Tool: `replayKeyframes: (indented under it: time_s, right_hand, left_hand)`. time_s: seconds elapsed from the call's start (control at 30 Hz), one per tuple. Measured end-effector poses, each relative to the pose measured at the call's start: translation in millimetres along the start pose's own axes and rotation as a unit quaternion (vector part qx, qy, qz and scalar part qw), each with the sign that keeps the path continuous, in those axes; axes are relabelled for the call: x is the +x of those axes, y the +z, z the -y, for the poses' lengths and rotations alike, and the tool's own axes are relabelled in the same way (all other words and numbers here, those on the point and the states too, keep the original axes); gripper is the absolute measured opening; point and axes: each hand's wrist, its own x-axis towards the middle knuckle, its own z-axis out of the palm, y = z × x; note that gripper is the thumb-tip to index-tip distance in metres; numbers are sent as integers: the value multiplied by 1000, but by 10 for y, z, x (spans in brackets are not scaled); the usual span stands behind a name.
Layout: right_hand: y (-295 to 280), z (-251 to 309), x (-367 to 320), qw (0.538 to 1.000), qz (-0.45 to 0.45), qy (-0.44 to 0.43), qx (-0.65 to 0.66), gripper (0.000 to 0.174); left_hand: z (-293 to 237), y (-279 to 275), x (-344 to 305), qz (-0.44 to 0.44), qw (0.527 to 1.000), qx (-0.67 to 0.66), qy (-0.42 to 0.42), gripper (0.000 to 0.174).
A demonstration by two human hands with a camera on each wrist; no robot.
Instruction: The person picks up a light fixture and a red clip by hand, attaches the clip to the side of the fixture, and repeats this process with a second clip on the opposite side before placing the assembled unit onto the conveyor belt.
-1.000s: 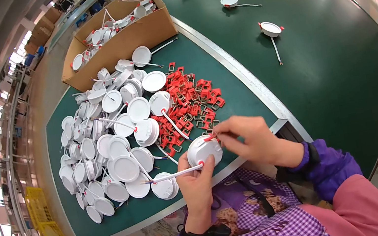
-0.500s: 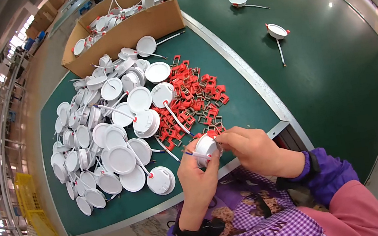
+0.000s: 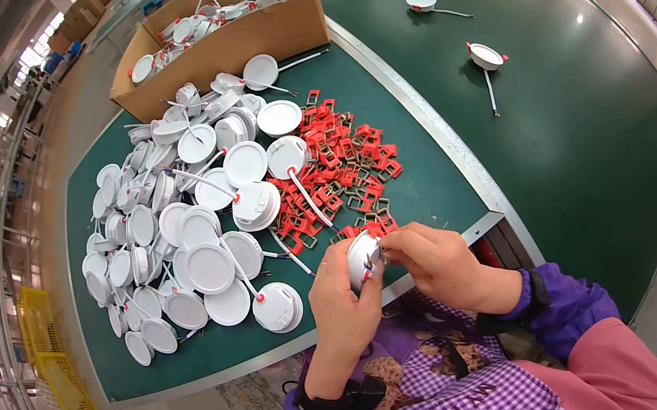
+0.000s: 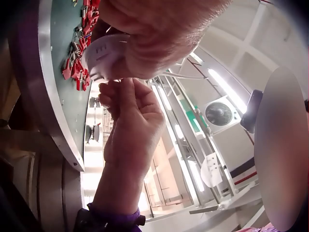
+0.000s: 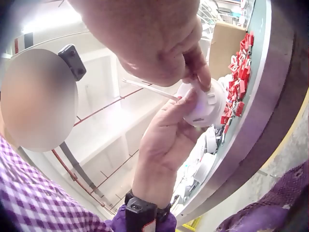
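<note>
The left hand [image 3: 343,302] grips a round white lamp [image 3: 362,262] at the near edge of the green table, tilted on its side. Against the lamp's right side, the right hand [image 3: 443,266] has its thumb and fingertips pinched together; what small part lies between them is hidden. In the right wrist view the left thumb lies on the back of the lamp [image 5: 205,108] beside its white cable [image 5: 149,88]. A heap of red clips [image 3: 337,151] with metal springs lies just beyond the hands, and a pile of white lamps [image 3: 208,267] spreads to the left.
A cardboard box [image 3: 233,47] holding more lamps stands at the far side. Beyond a metal rail [image 3: 418,116], several lamps with red clips, one [image 3: 486,55] nearest, rest on a green surface [image 3: 562,148]. Yellow crates [image 3: 63,384] stand at the left.
The lamp has been turned further onto its side, and its cable now points toward the body. The right hand has stayed at its rim. The head view has shifted slightly.
</note>
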Motion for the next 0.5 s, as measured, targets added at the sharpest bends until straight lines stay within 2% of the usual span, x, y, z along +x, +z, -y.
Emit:
replayKeyframes:
  time_s: [0.07,0.13,0.17,0.23,0.27,0.3,0.37,0.5]
  right_hand:
    - [-11,18,28,1000,-3,-8,6,27]
    - [-63,99,94,995,-35,39,83,27]
    - [-101,153,109,995,-35,38,80,27]
    - [-156,264,110,946,62,241,206,25]
    - [-153,290,79,967,67,200,141,25]
    - [-135,294,53,967,64,201,140,25]
    - [-84,291,2,1000,9,23,-15,29]
    - [-57,300,-74,996,78,51,-1,30]
  left_hand:
    - [-30,-24,-9,-3,1000,-6,3,27]
    - [-41,-28,-59,4,995,-86,-47,27]
    - [-47,-46,-84,3,995,-89,-46,27]
    - [-60,-112,-133,15,998,-57,-32,28]
    - [-74,-136,-154,13,999,-47,-21,27]
    - [-68,-149,-178,15,999,-48,-20,27]
    - [-56,-170,-228,13,998,-48,-30,26]
    - [-102,-154,-225,25,999,19,-25,27]
